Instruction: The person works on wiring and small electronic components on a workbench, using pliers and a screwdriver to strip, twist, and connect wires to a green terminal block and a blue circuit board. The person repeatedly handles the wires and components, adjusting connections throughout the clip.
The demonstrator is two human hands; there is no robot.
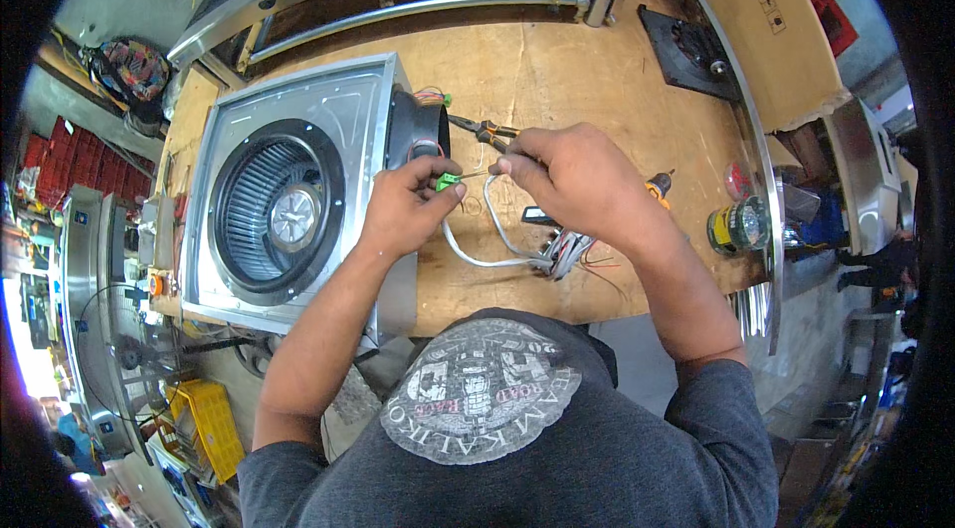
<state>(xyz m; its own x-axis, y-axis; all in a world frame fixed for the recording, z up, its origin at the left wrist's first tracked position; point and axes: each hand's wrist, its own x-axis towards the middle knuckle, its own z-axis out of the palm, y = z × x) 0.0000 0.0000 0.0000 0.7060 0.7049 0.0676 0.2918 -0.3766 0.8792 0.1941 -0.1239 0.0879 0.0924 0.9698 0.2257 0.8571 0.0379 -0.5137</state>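
Both bare forearms rise from the lower edge and converge at the frame's centre, the left hand (403,205) curled with fingertips pinched, the right hand (572,175) closed, knuckles up, nearly touching it.

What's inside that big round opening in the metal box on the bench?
Inside the metal box sits a fan wheel with a ring of thin curved blades around a shiny metal hub. Whatever lies behind the hub is covered, so a motor cannot be seen.
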